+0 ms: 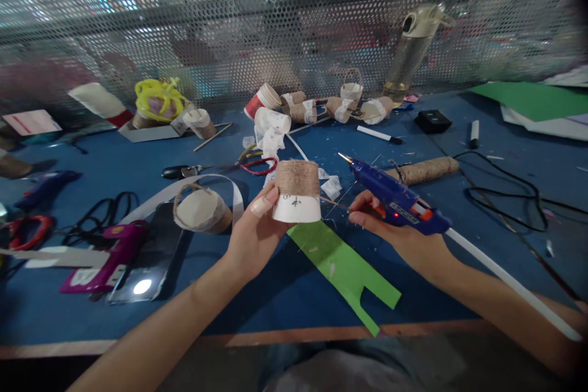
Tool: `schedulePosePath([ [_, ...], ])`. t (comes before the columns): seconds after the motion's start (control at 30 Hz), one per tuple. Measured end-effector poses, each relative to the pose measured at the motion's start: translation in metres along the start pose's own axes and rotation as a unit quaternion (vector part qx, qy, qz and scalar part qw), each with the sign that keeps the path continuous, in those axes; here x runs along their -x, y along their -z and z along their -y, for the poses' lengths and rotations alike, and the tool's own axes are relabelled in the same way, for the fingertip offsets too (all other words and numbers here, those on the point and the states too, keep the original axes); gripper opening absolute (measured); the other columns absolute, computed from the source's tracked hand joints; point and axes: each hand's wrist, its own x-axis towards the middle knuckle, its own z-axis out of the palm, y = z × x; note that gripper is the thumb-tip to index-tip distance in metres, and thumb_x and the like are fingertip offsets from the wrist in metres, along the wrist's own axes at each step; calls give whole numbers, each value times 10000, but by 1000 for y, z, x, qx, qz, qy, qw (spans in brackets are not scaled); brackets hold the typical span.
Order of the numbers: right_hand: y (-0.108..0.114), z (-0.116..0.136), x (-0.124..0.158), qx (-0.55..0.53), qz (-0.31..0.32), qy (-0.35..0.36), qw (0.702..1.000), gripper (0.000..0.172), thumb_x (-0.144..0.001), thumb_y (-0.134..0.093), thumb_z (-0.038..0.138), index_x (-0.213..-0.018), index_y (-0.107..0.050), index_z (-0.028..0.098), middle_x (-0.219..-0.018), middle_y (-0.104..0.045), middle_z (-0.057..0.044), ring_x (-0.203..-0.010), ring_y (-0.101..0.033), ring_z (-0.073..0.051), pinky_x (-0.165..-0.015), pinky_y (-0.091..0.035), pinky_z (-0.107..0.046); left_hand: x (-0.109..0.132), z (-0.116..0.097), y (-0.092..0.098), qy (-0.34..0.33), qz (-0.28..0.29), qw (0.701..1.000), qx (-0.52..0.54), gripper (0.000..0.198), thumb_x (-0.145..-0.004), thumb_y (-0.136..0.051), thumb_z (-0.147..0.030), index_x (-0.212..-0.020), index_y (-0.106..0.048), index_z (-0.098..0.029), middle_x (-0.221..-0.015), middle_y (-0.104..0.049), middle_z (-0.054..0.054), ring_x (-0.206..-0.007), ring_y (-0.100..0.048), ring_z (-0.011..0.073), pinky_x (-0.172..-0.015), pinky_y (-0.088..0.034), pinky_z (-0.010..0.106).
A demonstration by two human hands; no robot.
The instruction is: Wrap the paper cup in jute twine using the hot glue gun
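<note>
A small paper cup [298, 209] is gripped from the side by my left hand [252, 229]. Brown twine [297, 177] is wound round most of it, leaving a white band with printed marks at the bottom. From the cup a strand of twine runs right to the fingertips of my right hand [390, 226], which pinch it. That same hand holds a blue hot glue gun [390, 193], its metal tip pointing up and left. A long white glue stick [509, 282] sticks out of the gun's back. Beneath the hands lies a green cut sheet [337, 263].
Several twine-wrapped cups [340, 108] stand at the back by the perforated metal screen [206, 24], near a water bottle [407, 55]. On the left are a phone [154, 257], a magenta glue gun [110, 257] and a handled cup [202, 211]. Red-handled scissors [260, 165] lie mid-table.
</note>
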Motion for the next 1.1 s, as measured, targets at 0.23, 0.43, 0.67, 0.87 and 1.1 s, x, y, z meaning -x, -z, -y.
schedulePosePath([
  [0.23, 0, -6, 5, -21, 13, 24, 999, 169, -808, -853, 302, -832, -691, 258, -807, -755, 24, -752, -731, -166, -756, -634, -317, 0, -1, -4, 59, 9, 998, 20, 500, -918, -633, -560, -1235, -705, -180, -1233, -745, 125, -1030, -730, 287, -887, -577, 404],
  [0.43, 2, -16, 10, -2, 45, 70, 996, 182, -812, -853, 211, -887, -700, 276, -880, -752, 41, -772, -711, -142, -703, -582, -263, -1, 6, 0, 64, 26, 997, -35, 416, -866, -743, -495, -1144, -752, -185, -1054, -775, 94, -906, -729, 240, -778, -567, 325],
  [0.67, 1, -7, 11, 11, 30, 68, 997, 164, -837, -841, 294, -833, -679, 271, -848, -764, 26, -746, -722, -162, -695, -591, -296, -4, 3, -4, 85, -22, 996, 12, 348, -917, -684, -459, -1099, -768, -175, -996, -781, 88, -879, -730, 232, -775, -598, 335],
  [0.87, 2, -5, 18, -23, 59, 79, 995, 211, -805, -858, 205, -842, -670, 294, -855, -777, 25, -786, -754, -203, -663, -594, -320, -3, 5, -2, 103, 13, 995, 6, 474, -930, -624, -588, -1167, -749, -197, -1004, -768, 95, -873, -741, 256, -666, -604, 343],
  [1.1, 8, -5, 16, -37, 95, 117, 988, 239, -829, -826, 170, -875, -637, 310, -883, -762, 28, -899, -758, -231, -791, -603, -373, -6, 10, 6, 87, 0, 996, -29, 403, -909, -689, -524, -1138, -746, -199, -1070, -796, 97, -923, -767, 248, -819, -595, 327],
])
